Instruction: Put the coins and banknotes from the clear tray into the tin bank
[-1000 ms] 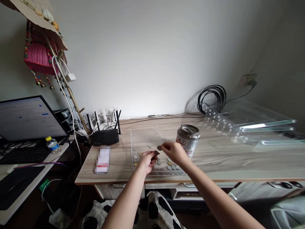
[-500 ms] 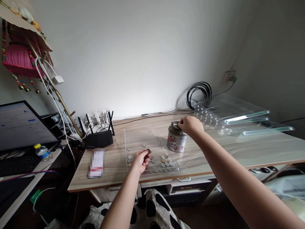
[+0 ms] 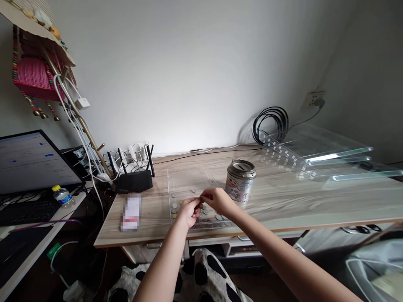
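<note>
Over the clear plastic tray (image 3: pixel 181 175), my left hand (image 3: pixel 189 212) is closed on coins, which its fingers mostly hide. My right hand (image 3: pixel 215 199) meets it there, thumb and fingers pinched together at the left fingertips. Whatever sits in that pinch is hidden. Loose silver and yellowish coins (image 3: pixel 174 206) lie in the tray, some covered by my hands. Just beyond my right hand, to its right, stands a round patterned tin (image 3: pixel 241 182) with a slot in its metal lid.
A black router (image 3: pixel 134 181) and a blurred-out slip (image 3: pixel 131 213) lie left on the wooden desk (image 3: pixel 283 205). Clear acrylic panels (image 3: pixel 333 159) and coiled black cable (image 3: pixel 270 126) are at the back right. A laptop (image 3: pixel 34 163) and a bottle (image 3: pixel 62 196) stand far left.
My right hand has left the tin's lid and come down left to my left hand, uncovering the lid and its slot. The view has shifted slightly; my left hand stays over the tray.
</note>
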A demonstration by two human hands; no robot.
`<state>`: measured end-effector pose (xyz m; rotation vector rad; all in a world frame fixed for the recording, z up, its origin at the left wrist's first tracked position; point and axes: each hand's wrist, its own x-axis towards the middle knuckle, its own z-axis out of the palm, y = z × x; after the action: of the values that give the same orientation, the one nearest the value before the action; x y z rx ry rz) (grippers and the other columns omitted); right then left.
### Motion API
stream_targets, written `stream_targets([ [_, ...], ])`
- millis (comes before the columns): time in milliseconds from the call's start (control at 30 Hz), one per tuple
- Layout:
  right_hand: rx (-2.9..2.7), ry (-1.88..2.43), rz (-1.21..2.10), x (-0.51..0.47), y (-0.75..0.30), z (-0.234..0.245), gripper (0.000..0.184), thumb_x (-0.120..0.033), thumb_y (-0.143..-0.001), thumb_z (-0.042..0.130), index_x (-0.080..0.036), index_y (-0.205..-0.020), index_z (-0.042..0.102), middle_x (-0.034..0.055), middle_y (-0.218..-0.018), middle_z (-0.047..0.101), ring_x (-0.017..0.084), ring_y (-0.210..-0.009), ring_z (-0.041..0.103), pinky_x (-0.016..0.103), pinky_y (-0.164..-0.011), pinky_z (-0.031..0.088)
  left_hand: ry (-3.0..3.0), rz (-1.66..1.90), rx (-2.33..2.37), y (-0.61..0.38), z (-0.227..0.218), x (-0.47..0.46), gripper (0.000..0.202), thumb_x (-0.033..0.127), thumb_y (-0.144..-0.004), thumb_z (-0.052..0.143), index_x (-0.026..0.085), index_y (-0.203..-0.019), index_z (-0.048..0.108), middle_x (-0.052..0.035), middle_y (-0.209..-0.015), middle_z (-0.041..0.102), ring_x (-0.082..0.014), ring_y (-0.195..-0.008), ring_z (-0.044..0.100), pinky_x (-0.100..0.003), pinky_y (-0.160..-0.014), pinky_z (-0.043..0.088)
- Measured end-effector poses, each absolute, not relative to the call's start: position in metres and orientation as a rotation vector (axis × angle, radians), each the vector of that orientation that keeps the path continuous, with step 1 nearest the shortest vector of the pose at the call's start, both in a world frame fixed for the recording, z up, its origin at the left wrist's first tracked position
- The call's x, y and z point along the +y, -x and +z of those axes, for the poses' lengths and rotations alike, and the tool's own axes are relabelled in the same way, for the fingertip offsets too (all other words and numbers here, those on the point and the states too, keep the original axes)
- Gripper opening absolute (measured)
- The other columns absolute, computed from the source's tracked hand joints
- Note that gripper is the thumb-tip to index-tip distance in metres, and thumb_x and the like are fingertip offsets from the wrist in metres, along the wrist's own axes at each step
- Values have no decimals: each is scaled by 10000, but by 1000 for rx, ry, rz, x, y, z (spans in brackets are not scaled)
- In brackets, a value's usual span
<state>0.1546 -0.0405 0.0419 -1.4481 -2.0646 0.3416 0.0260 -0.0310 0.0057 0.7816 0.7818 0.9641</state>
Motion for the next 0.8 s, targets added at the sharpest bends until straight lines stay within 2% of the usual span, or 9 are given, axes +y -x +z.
stream_targets([
  [100, -1872, 1647, 142, -40, -180, 64, 216, -333, -710, 477, -208, -708, 654, 26, -670, 629, 136, -582, 525, 222, -498, 342, -715, 952, 800, -26, 6, -30, 155, 209, -708, 503, 76, -729, 581, 5, -489, 463, -7, -321, 307, -157, -328, 80],
  [200, -1520, 1972, -199, -34, -222, 99, 236, -351, -708, 464, -202, -749, 642, 73, -705, 612, 172, -604, 517, 251, -477, 310, -609, 977, 839, -26, 6, -30, 159, 116, -696, 430, 67, -745, 573, -9, -494, 468, -33, -354, 371, -157, -338, 140],
  [333, -1509, 2218, -178, -19, -256, 120, 179, -290, -667, 491, -168, -669, 623, 123, -734, 591, 217, -644, 520, 287, -487, 314, -629, 1003, 864, -27, 6, -31, 161, 49, -659, 428, 73, -768, 545, -33, -522, 507, -47, -386, 408, -154, -364, 196],
  [433, -1565, 2226, -106, -8, -259, 119, 174, -301, -652, 512, -167, -656, 623, 132, -741, 587, 229, -654, 525, 304, -501, 330, -689, 1011, 843, -27, 6, -32, 133, 59, -658, 465, 90, -775, 522, -35, -536, 526, -39, -381, 392, -150, -358, 172],
  [533, -1538, 2250, -55, -2, -258, 118, 178, -313, -629, 540, -167, -658, 639, 152, -751, 588, 251, -665, 530, 322, -510, 340, -730, 1013, 805, -27, 4, -32, 48, 102, -666, 497, 119, -708, 479, -38, -550, 545, -32, -370, 372, -149, -346, 137],
  [633, -1480, 2231, -123, -7, -248, 115, 244, -326, -651, 519, -160, -765, 658, 169, -794, 598, 263, -685, 533, 329, -514, 341, -754, 1000, 793, -26, 1, -31, 102, 164, -664, 545, 134, -652, 448, -20, -525, 532, -16, -341, 328, -151, -336, 94],
  [733, -1538, 1950, -234, -24, -217, 97, 305, -336, -725, 430, -189, -892, 639, 117, -850, 615, 222, -697, 539, 303, -534, 357, -760, 1003, 763, -24, 0, -31, 202, 231, -621, 624, 143, -636, 444, 29, -484, 478, 5, -311, 263, -157, -333, 47],
  [767, -1615, 1831, -169, -30, -203, 88, 300, -337, -736, 416, -196, -878, 639, 91, -830, 623, 198, -674, 542, 286, -535, 364, -763, 1007, 750, -24, -1, -31, 233, 252, -604, 645, 148, -628, 438, 42, -476, 462, 8, -305, 248, -160, -332, 37],
  [800, -1790, 1720, 48, -36, -188, 77, 278, -347, -724, 438, -198, -824, 649, 61, -755, 631, 170, -617, 540, 264, -525, 371, -762, 1011, 743, -24, -1, -31, 256, 269, -595, 656, 152, -618, 430, 51, -468, 449, 8, -300, 239, -163, -331, 31],
])
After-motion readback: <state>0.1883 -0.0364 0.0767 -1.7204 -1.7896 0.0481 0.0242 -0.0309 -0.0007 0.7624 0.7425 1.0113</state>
